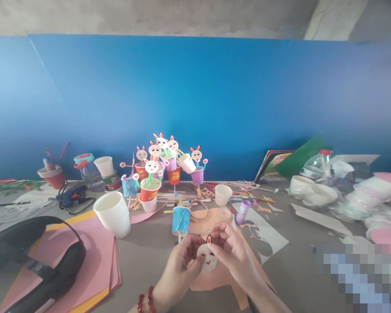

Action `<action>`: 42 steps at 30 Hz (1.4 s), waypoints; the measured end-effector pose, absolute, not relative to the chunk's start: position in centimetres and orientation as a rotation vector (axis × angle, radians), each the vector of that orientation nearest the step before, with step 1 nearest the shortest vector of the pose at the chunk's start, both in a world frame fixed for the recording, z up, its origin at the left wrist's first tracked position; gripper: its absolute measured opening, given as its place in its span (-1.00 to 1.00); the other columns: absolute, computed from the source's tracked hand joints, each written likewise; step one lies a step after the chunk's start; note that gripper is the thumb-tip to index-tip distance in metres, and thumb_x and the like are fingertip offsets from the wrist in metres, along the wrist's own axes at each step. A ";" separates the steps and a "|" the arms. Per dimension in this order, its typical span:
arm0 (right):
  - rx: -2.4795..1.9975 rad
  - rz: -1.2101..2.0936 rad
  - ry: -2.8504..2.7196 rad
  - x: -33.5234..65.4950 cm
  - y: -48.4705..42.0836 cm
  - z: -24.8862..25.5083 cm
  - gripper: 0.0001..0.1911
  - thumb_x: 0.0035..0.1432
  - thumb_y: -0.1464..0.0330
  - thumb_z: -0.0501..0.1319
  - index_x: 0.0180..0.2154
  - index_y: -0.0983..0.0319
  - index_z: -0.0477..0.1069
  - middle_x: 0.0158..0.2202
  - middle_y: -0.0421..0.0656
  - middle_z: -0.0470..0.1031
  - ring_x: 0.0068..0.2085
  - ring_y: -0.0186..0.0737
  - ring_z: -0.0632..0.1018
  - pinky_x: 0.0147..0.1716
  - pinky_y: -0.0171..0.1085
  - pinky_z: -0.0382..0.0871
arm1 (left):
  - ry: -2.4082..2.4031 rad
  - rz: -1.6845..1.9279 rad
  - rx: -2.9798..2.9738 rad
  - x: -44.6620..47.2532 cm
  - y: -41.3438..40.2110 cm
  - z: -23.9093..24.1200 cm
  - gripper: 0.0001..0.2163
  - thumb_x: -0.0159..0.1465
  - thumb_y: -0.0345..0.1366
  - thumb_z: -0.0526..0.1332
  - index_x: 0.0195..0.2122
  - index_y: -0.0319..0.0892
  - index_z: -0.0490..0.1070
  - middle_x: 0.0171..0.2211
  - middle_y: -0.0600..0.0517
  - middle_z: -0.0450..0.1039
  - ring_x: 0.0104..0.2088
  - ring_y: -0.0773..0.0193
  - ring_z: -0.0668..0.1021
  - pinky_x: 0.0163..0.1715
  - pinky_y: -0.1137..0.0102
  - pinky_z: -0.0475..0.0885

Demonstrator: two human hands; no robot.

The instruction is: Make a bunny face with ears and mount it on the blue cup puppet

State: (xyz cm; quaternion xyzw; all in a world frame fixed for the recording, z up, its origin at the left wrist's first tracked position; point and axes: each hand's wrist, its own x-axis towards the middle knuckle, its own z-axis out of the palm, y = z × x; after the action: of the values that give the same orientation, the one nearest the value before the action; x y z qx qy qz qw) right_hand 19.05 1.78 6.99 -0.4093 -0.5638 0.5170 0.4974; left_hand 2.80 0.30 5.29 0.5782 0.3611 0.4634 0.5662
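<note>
Between my hands, just over the orange paper sheet (221, 274), is a round white paper rabbit face (209, 261) with a drawn smile and one ear showing upright. My left hand (186, 261) pinches the face at its left edge between thumb and fingers. With thumb and fingertips my right hand (230, 248) grips the top by the ear (209, 240); its fingers partly cover that spot, so a second ear cannot be made out. Right behind my hands stands a blue-coloured paper cup (181, 220), upside down on a stick.
Finished rabbit cups (150, 187) cluster at the back. A stack of white paper cups (112, 214), pink paper (94, 256) and headphones (48, 261) lie left, with a blue glue gun (71, 195) behind. A purple glue stick (243, 211) and cut white paper (270, 234) lie right.
</note>
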 end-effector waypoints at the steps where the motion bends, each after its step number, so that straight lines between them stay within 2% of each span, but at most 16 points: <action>1: -0.995 1.234 -1.367 19.1 1.8 6.9 -0.68 0.05 0.16 0.34 -0.27 0.16 0.30 -0.39 -0.22 0.42 -0.35 -0.21 0.49 -0.33 -0.24 0.40 | 0.865 1.087 1.356 2.8 0.3 5.2 -0.78 0.26 -0.17 0.23 -0.18 -0.21 0.37 -0.27 -0.04 0.44 -0.27 0.22 0.47 -0.25 0.36 0.36; 4: -1.002 1.200 -1.371 19.2 2.0 6.6 -0.66 0.05 0.14 0.34 -0.24 0.16 0.30 -0.37 -0.21 0.44 -0.33 -0.19 0.51 -0.33 -0.24 0.42 | 0.931 1.089 1.317 2.8 0.4 4.9 -0.74 0.23 -0.10 0.25 -0.31 -0.22 0.36 -0.40 0.03 0.39 -0.38 0.28 0.43 -0.36 0.39 0.35; 9: -0.988 1.223 -1.445 19.4 2.1 6.6 -0.62 0.20 0.11 0.22 -0.02 0.12 0.30 -0.24 -0.15 0.51 -0.22 -0.14 0.56 -0.23 -0.21 0.46 | 0.978 1.219 1.209 2.2 1.1 5.0 -0.70 0.21 -0.04 0.26 -0.42 -0.19 0.33 -0.48 0.09 0.34 -0.44 0.31 0.42 -0.40 0.42 0.37; 11: -1.024 1.201 -1.509 19.4 2.2 6.4 -0.68 0.25 0.11 0.15 -0.03 0.12 0.34 -0.15 -0.11 0.50 -0.18 -0.13 0.57 -0.19 -0.20 0.46 | 0.978 1.260 1.183 2.0 1.3 5.2 -0.70 0.22 -0.04 0.25 -0.42 -0.18 0.33 -0.48 0.09 0.37 -0.43 0.30 0.45 -0.41 0.42 0.39; 14: -1.151 1.064 -1.676 19.5 2.5 5.6 -0.78 0.29 0.19 0.11 -0.17 0.14 0.43 -0.18 -0.10 0.54 -0.21 -0.10 0.57 -0.23 -0.18 0.45 | 0.971 1.301 1.160 1.9 1.4 5.5 -0.72 0.25 -0.05 0.24 -0.40 -0.18 0.35 -0.46 0.08 0.41 -0.44 0.30 0.49 -0.43 0.42 0.40; 18: -1.225 0.775 -1.995 19.1 2.7 4.2 -0.88 0.21 0.40 0.17 -0.27 0.13 0.48 -0.19 -0.12 0.55 -0.10 -0.02 0.52 -0.08 -0.10 0.37 | 0.995 1.396 1.127 1.9 1.1 5.8 -0.74 0.24 -0.06 0.26 -0.37 -0.17 0.39 -0.46 0.12 0.42 -0.51 0.37 0.45 -0.44 0.44 0.38; 20: -1.260 0.674 -2.112 18.6 2.7 3.9 -0.79 0.11 0.50 0.18 -0.24 0.12 0.48 -0.14 -0.11 0.53 -0.05 -0.01 0.48 -0.02 -0.09 0.32 | 1.011 1.421 1.116 1.9 1.0 6.0 -0.73 0.22 -0.04 0.27 -0.37 -0.16 0.39 -0.48 0.13 0.40 -0.52 0.38 0.43 -0.45 0.45 0.38; 23: -1.337 0.572 -2.191 17.9 2.5 3.8 -0.65 -0.02 0.60 0.13 -0.22 0.14 0.45 -0.17 -0.11 0.50 -0.07 -0.03 0.45 -0.08 -0.14 0.31 | 1.018 1.420 1.115 2.0 0.8 6.0 -0.72 0.20 -0.03 0.28 -0.37 -0.16 0.40 -0.49 0.14 0.40 -0.52 0.38 0.44 -0.46 0.46 0.38; 25: -1.343 0.570 -2.181 17.7 2.5 3.6 -0.63 -0.07 0.62 0.11 -0.23 0.16 0.43 -0.18 -0.11 0.49 -0.08 -0.05 0.44 -0.10 -0.17 0.30 | 1.011 1.408 1.111 2.2 0.7 5.9 -0.71 0.20 -0.03 0.28 -0.39 -0.16 0.39 -0.50 0.14 0.40 -0.52 0.38 0.44 -0.46 0.47 0.38; 29: -1.298 0.685 -2.073 17.9 2.8 2.8 -0.65 -0.12 0.61 0.13 -0.27 0.17 0.41 -0.21 -0.12 0.50 -0.13 -0.07 0.46 -0.14 -0.20 0.30 | 1.000 1.393 1.078 2.4 0.6 5.7 -0.70 0.18 -0.02 0.30 -0.42 -0.17 0.37 -0.51 0.14 0.40 -0.54 0.39 0.45 -0.47 0.47 0.38; 31: -1.260 0.810 -1.963 18.0 3.1 2.4 -0.69 -0.14 0.61 0.13 -0.34 0.16 0.41 -0.29 -0.17 0.52 -0.22 -0.11 0.49 -0.21 -0.24 0.31 | 0.987 1.397 1.065 2.4 0.6 5.6 -0.70 0.18 -0.03 0.30 -0.41 -0.17 0.36 -0.52 0.14 0.40 -0.54 0.39 0.45 -0.47 0.48 0.38; 33: -1.240 0.916 -1.854 18.1 3.4 2.2 -0.78 -0.10 0.59 0.13 -0.44 0.16 0.40 -0.42 -0.23 0.49 -0.34 -0.17 0.49 -0.31 -0.28 0.31 | 0.976 1.400 1.069 2.4 0.6 5.5 -0.71 0.19 -0.04 0.30 -0.41 -0.16 0.36 -0.52 0.14 0.40 -0.54 0.40 0.44 -0.48 0.48 0.38; 35: -1.228 0.968 -1.758 18.6 3.9 2.3 -0.85 -0.01 0.52 0.14 -0.44 0.16 0.38 -0.46 -0.24 0.47 -0.39 -0.19 0.50 -0.38 -0.30 0.32 | 0.978 1.402 1.080 2.4 0.6 5.4 -0.71 0.19 -0.04 0.30 -0.41 -0.17 0.36 -0.49 0.12 0.42 -0.54 0.40 0.44 -0.48 0.48 0.38; 37: -1.206 0.990 -1.668 19.3 4.5 2.7 -0.92 0.07 0.42 0.17 -0.32 0.16 0.38 -0.40 -0.21 0.50 -0.34 -0.16 0.53 -0.37 -0.28 0.37 | 0.978 1.380 1.092 2.5 0.6 5.3 -0.70 0.18 -0.03 0.30 -0.42 -0.17 0.35 -0.48 0.11 0.42 -0.54 0.40 0.44 -0.49 0.48 0.38; 39: -1.178 1.002 -1.575 20.2 5.0 3.3 -0.84 0.13 0.30 0.19 -0.21 0.16 0.37 -0.32 -0.17 0.52 -0.27 -0.13 0.56 -0.30 -0.24 0.43 | 0.969 1.327 1.098 2.7 0.5 5.1 -0.68 0.17 -0.02 0.31 -0.42 -0.18 0.33 -0.49 0.12 0.39 -0.56 0.41 0.44 -0.52 0.48 0.37; 42: -1.159 0.988 -1.472 21.6 5.4 4.4 -0.83 0.15 0.21 0.23 -0.27 0.16 0.39 -0.32 -0.16 0.52 -0.26 -0.12 0.56 -0.20 -0.20 0.42 | 0.961 1.240 1.089 3.1 0.4 4.7 -0.66 0.15 -0.01 0.32 -0.40 -0.17 0.30 -0.47 0.14 0.35 -0.59 0.44 0.42 -0.57 0.50 0.34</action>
State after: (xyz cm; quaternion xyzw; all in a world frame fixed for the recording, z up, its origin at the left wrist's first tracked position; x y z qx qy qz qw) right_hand 21.55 5.35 4.39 -0.4770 -0.6058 0.4068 0.4898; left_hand 3.12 0.41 4.67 0.4655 0.4106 0.5301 0.5777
